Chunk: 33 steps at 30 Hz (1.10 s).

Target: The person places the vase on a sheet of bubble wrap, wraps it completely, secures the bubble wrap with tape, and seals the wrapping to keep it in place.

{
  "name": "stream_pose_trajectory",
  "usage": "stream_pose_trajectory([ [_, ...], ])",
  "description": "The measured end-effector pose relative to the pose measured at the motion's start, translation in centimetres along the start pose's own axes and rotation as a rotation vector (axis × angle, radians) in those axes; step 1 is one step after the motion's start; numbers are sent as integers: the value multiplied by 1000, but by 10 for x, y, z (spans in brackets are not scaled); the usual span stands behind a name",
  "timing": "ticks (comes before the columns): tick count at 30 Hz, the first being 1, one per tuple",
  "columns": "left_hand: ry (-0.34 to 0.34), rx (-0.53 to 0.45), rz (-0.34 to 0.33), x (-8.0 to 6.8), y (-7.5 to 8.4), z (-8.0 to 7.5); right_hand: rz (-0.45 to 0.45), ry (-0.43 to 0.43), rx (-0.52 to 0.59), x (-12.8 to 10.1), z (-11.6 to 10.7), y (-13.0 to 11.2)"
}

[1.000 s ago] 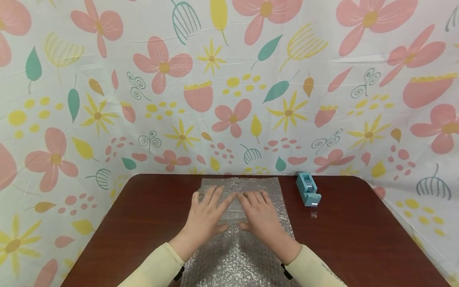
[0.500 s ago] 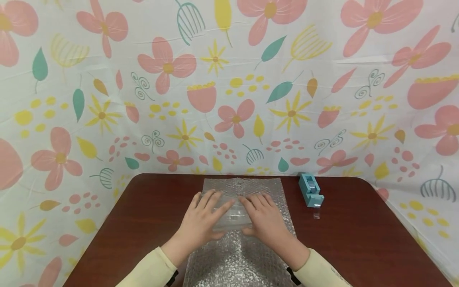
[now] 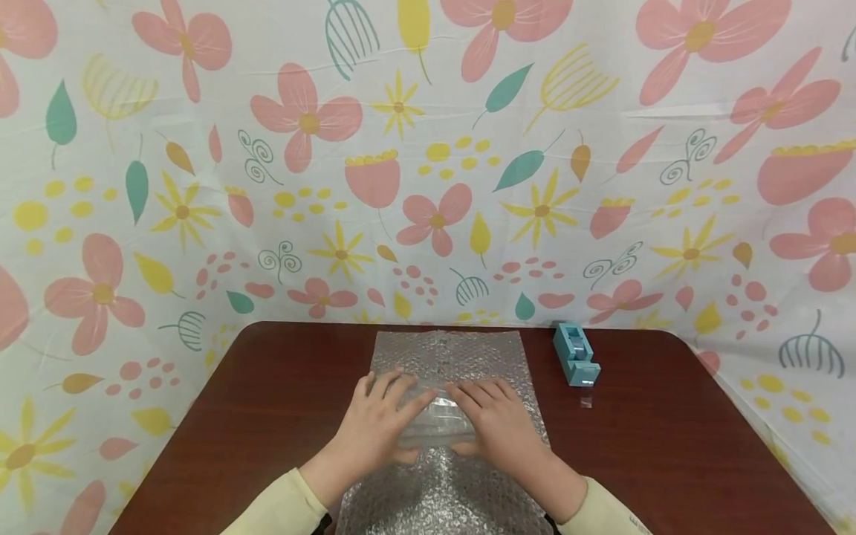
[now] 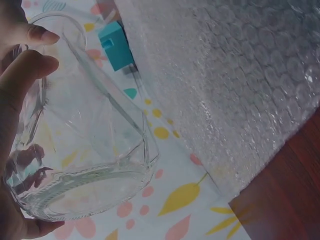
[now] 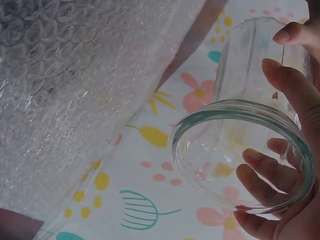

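A clear glass vase (image 3: 438,423) lies on its side across a sheet of bubble wrap (image 3: 461,501) in the head view. My left hand (image 3: 371,420) grips its base end, fingers curved over the far side and thumb toward me. From the other side my right hand (image 3: 498,420) grips the rim end the same way. The left wrist view shows the patterned round base of the vase (image 4: 95,190) and its narrowing body. In the right wrist view the thick rim of the vase (image 5: 240,107) faces the camera, with fingertips visible through the glass.
A blue tape dispenser (image 3: 575,355) stands at the back right of the dark red-brown table (image 3: 642,431), with a short strip of tape hanging from its front. Behind the table hangs a floral cloth (image 3: 428,223). The bubble wrap runs to the table's far edge.
Both hands have drawn the glass vase along the bubble wrap toward me, keeping hold of it at both ends. More of the wrap behind it shows. The tape dispenser has stayed put.
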<state>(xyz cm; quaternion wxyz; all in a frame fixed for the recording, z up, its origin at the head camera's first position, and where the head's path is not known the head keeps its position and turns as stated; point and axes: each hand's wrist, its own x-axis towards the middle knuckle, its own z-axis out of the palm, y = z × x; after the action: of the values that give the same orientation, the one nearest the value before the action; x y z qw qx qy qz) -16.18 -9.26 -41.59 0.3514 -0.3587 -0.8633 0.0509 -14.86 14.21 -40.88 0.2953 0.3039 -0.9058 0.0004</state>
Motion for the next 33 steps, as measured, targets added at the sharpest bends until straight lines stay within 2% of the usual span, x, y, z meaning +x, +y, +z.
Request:
stream_pose_trajectory([
  [7,22,11,18,-3,6,-4,25,-37,64,-9,-9,-3],
  [14,64,-2,36,-13,20,-1,-1,-17,101,-27,2,-8],
  [26,-54,-58,31,-19,31,-2,-45,-97,148,-47,-2,-5],
  [33,2,-76,27,-20,38,0,-66,-116,166,-53,-5,-2],
])
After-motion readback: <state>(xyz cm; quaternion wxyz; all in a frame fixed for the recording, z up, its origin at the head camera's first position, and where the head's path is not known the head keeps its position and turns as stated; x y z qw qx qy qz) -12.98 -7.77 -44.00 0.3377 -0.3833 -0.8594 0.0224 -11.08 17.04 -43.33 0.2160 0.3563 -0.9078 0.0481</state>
